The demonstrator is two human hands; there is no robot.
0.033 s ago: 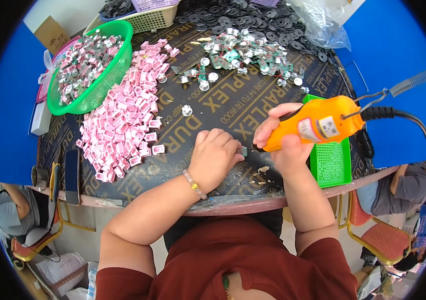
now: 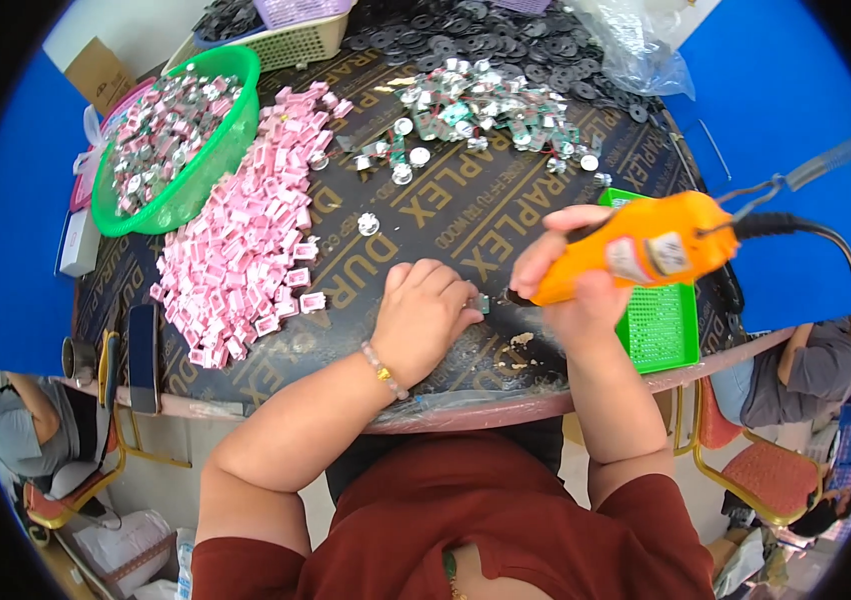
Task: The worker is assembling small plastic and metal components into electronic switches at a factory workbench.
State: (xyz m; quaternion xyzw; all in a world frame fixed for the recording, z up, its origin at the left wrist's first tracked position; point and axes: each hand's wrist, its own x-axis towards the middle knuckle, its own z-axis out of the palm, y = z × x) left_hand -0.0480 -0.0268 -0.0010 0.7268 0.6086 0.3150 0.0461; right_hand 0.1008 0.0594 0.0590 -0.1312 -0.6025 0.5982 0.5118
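Note:
My right hand (image 2: 581,275) is wrapped round an orange electric screwdriver (image 2: 646,250), its dark tip pointing left, with a cord and a coiled hanger behind it. Close to that tip, my left hand (image 2: 426,312) rests on the black table, fingers curled and pinching a small green circuit board (image 2: 484,303). Most of whatever it grips is hidden under the fingers. A single white and silver round part (image 2: 369,224) lies on the table beyond my left hand. Under and beside the screwdriver stands a bright green tray (image 2: 661,325), partly covered by my right hand and the tool.
To the left are a heap of pink plastic housings (image 2: 241,225) and a green basket (image 2: 246,130) of assembled parts. Circuit boards with wires (image 2: 476,105) are piled at the far middle, black discs (image 2: 546,60) behind them. A phone (image 2: 144,360) lies at the left edge.
The screwdriver has shifted slightly to the right in my right hand and looks blurred. My left hand keeps its pinch, and the whole view has moved a little.

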